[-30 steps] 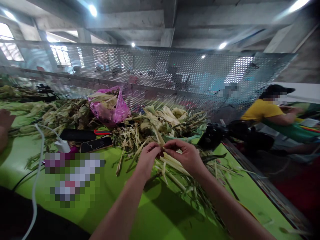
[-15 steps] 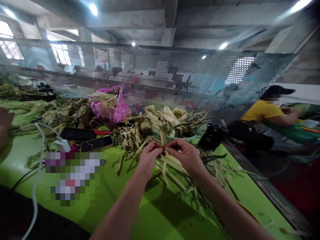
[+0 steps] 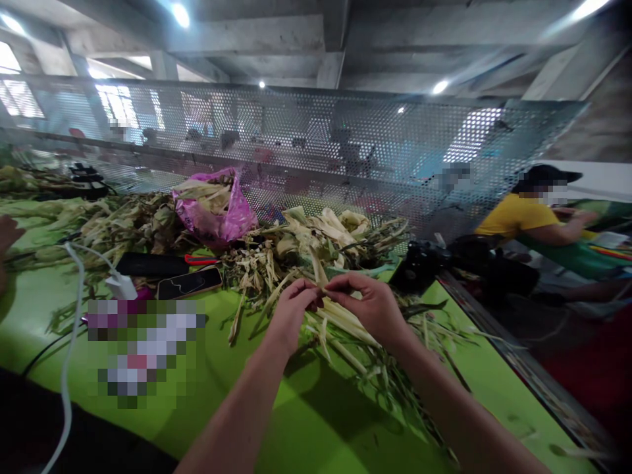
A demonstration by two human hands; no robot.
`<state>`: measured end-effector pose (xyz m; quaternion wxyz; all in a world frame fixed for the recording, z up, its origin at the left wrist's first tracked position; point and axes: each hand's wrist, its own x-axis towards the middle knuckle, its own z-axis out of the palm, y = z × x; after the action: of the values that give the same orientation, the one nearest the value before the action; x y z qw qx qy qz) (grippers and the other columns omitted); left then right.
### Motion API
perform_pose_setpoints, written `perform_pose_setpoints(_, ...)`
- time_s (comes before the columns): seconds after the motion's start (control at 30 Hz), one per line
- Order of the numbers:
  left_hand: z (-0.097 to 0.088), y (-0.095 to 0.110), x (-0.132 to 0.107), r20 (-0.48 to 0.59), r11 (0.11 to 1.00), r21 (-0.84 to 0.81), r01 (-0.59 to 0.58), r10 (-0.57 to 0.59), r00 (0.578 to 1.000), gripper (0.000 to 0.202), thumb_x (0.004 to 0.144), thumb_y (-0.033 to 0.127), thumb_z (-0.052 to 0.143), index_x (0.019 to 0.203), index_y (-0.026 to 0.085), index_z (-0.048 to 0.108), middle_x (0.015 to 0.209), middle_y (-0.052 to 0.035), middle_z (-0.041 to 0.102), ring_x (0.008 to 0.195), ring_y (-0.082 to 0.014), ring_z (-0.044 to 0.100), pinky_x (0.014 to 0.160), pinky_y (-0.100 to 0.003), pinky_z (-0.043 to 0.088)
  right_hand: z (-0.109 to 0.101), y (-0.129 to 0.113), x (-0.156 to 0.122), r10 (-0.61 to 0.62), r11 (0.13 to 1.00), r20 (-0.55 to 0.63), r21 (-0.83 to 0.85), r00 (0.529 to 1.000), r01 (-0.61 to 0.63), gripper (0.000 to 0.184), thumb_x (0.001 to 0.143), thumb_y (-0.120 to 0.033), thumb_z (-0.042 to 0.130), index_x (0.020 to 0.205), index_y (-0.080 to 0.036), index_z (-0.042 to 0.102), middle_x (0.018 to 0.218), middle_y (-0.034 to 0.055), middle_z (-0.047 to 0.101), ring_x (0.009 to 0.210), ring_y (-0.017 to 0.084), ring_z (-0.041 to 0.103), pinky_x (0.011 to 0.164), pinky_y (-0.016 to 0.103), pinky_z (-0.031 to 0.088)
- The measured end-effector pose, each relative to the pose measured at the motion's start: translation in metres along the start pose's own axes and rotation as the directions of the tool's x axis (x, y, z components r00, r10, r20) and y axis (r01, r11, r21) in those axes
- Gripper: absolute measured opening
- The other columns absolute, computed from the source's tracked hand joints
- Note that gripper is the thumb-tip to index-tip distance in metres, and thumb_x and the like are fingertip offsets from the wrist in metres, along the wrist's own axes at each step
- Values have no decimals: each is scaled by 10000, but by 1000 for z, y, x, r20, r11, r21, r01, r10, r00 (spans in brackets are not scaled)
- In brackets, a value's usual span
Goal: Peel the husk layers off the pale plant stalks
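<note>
My left hand (image 3: pixel 295 306) and my right hand (image 3: pixel 371 306) meet over the green table, fingertips almost touching. Both are closed in a pinch on a pale dried corn husk (image 3: pixel 317 264), which sticks up between them. Where the fingers press, the husk is partly hidden. Beneath and beside my right hand lie long pale stalks and husk strips (image 3: pixel 348 322). Just beyond both hands rises a heap of dry husks (image 3: pixel 326 230).
A pink plastic bag (image 3: pixel 232 214) of husks stands behind a phone (image 3: pixel 190 283) and a white charger (image 3: pixel 121 287) with its cable. A dark device (image 3: pixel 419 266) sits at the right edge. Perforated metal screening (image 3: pixel 296 131) closes the back. Another person's hand (image 3: pixel 8 234) shows far left; someone in yellow (image 3: pixel 518 214) works at right.
My fingers have shifted slightly around the husk, the left ones curling further in. The husk leans a little more to the left. Both hands keep their pinch.
</note>
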<state>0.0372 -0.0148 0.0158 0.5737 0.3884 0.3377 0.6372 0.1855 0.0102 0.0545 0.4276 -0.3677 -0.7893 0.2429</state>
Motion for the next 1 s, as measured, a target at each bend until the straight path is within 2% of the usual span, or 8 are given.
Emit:
perform_pose_setpoints(0.13,-2,-2,2,18,998,-28,60,-60,998,60,639,153,553,693,174,570,665,3,531,622,-109,471,603,-220,356,-1,-1,0,-49,997,9,-54,999,50,98,776,-288,654,787,-202,698,768,36,698,733,186,631,713,311,504)
perform_pose_setpoints(0.27,-2,-4,2,-4,996,-57,64,-64,998,60,631,144,567,684,170,559,670,15,499,606,-92,447,596,-206,358,0,-2,0,-53,997,31,-59,998,55,88,785,-270,641,764,-196,683,757,26,681,718,170,615,701,289,483)
perform_pose_setpoints(0.43,-1,-5,0,-17,999,-37,10,-10,1000,67,687,206,598,685,174,539,642,28,488,605,-86,443,586,-195,343,3,-2,0,84,996,-15,-32,996,-85,114,769,-293,638,772,-180,646,708,14,655,674,163,593,650,276,469)
perform_pose_setpoints(0.53,1,-3,-2,21,1000,-13,-22,22,1000,99,717,256,606,708,173,552,650,27,502,611,-89,440,601,-200,350,4,-2,-1,154,988,-50,13,987,-153,138,752,-309,642,759,-173,622,668,3,628,634,152,566,621,271,457)
perform_pose_setpoints(0.67,3,0,-1,56,984,131,-120,114,992,135,708,273,636,691,168,553,657,31,503,634,-95,441,618,-205,349,4,2,-1,184,977,-48,122,982,-177,143,736,-310,657,755,-178,606,675,-2,605,632,142,547,614,267,458)
perform_pose_setpoints(0.8,1,0,3,79,944,269,-193,178,981,102,745,245,580,683,175,540,649,32,496,632,-103,439,619,-216,345,4,6,2,240,919,44,312,970,-241,276,695,-333,701,905,-190,593,717,-4,621,636,142,568,609,272,478)
perform_pose_setpoints(0.87,-2,0,4,99,904,360,-231,209,973,75,757,226,558,700,177,555,669,21,522,647,-113,457,632,-224,350,1,7,4,255,906,110,319,961,-277,340,671,-337,723,946,-183,596,742,7,646,668,152,592,651,288,486)
perform_pose_setpoints(1.0,-6,1,4,152,784,545,-298,257,954,59,745,197,568,703,174,602,692,3,565,667,-127,482,651,-240,355,-5,4,5,241,935,190,217,952,-280,252,670,-360,721,809,-167,637,771,26,672,732,173,608,718,311,482)
